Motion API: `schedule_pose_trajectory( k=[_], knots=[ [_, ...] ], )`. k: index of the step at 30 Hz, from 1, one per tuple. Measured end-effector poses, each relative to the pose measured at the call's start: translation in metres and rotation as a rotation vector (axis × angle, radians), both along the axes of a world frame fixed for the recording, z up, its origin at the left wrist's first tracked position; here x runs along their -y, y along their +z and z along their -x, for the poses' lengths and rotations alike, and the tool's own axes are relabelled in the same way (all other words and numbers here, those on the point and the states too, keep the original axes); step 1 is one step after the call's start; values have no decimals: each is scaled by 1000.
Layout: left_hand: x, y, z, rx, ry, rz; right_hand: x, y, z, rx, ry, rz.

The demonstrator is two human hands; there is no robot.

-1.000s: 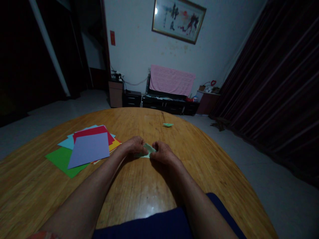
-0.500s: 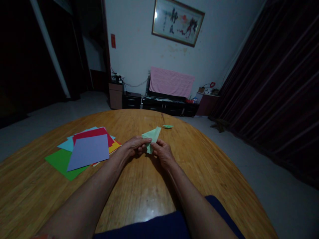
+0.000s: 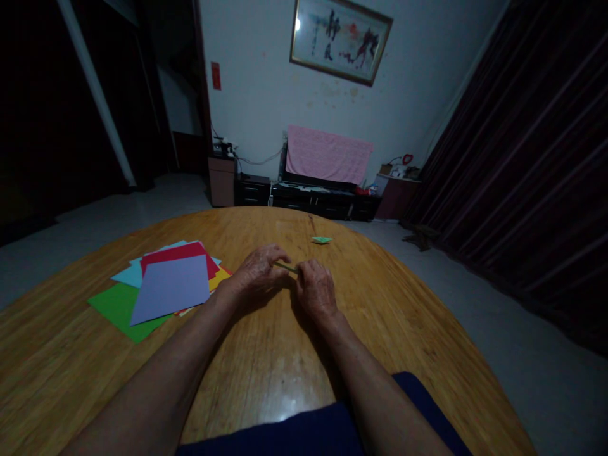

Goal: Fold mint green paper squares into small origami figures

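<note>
A light green folded paper is seen nearly edge-on, as a thin strip between my two hands above the wooden table. My left hand has its fingers closed on the paper's left end. The right end is gripped by my right hand, whose fingers curl round and hide part of it. Beyond my hands, a small green folded paper piece lies on the table.
Colored sheets lie overlapped at the left of the table: a purple sheet on top, a red one, and a green one. Behind the table stands a low black cabinet below a pink cloth.
The held paper has turned from showing its broad face to showing its thin edge. Both hands have rotated, with their backs now facing up more.
</note>
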State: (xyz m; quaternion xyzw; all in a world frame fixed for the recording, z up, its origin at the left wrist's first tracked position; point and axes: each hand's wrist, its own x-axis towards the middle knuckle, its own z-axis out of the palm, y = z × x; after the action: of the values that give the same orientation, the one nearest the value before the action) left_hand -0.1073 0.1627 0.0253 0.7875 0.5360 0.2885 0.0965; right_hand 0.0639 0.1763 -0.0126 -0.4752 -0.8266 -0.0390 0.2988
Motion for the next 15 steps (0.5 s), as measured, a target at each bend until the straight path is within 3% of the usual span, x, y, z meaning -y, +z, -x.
schedule_pose_trajectory(
  k=[2, 7, 15],
  knots=[
    [0, -11, -4, -42, 37, -99, 1, -1, 1, 25, -1, -12],
    [-8, -34, -3, -220, 29, -79, 2, -4, 0, 70, -11, 0],
    [-9, -38, -3, -307, -3, -64, 0, -8, -4, 90, 39, -15]
  ],
)
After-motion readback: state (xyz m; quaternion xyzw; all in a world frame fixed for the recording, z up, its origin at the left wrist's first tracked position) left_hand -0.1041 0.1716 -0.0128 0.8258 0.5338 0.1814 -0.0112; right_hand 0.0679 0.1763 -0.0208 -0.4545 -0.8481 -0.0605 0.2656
